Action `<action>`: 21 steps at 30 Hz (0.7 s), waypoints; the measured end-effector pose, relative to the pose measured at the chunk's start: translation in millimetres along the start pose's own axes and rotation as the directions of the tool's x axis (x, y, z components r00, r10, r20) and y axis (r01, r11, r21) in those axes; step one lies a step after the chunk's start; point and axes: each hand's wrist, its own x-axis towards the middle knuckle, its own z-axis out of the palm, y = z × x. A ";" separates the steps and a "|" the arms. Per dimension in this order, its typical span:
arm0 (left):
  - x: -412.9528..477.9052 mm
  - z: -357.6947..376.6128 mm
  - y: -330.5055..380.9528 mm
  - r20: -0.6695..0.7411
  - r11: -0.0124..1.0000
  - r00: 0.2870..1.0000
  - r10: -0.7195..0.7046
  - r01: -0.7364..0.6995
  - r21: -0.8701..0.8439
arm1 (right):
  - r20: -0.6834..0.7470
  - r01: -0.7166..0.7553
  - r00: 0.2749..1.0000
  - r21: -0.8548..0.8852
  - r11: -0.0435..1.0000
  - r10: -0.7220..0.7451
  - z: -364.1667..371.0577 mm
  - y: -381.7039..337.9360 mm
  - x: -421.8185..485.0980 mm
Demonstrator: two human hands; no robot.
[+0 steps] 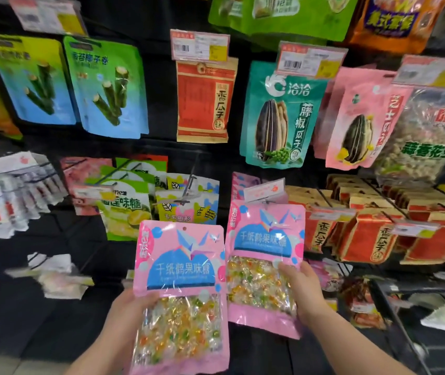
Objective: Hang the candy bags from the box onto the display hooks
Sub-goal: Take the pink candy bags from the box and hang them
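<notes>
1. While you face the snack wall, your left hand [127, 307] grips the first pink candy bag [180, 269] by its left edge. The thumb is curled over the front and the other fingers are hidden behind.
2. You hold that bag upright in the air, low before the display and just left of the second pink candy bag [264, 239].
3. Your right hand [302, 288] pinches the second bag at its right edge, thumb on the front, fingers behind.
4. Its top sits at the display hook [267, 202] under a pink price tag [264, 189]; I cannot tell whether it is threaded on.
5. Green candy bags [123, 209] hang to the left, red seed bags [373, 239] to the right.
</notes>
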 end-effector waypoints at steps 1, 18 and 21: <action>2.9 1.8 0.0 0.005 1.000 1.000 -0.009 0.009 -0.001 | -0.004 0.006 1.000 -0.002 1.000 -0.006 1.0 -0.4 4.0; 26.2 22.9 3.5 0.046 0.999 0.999 -0.017 0.019 -0.032 | -0.046 -0.077 0.996 -0.036 0.996 0.076 8.1 2.4 46.4; 29.2 23.0 2.9 0.041 0.999 0.999 -0.031 0.033 -0.036 | -0.079 -0.102 0.992 -0.039 0.994 0.099 11.5 1.9 58.2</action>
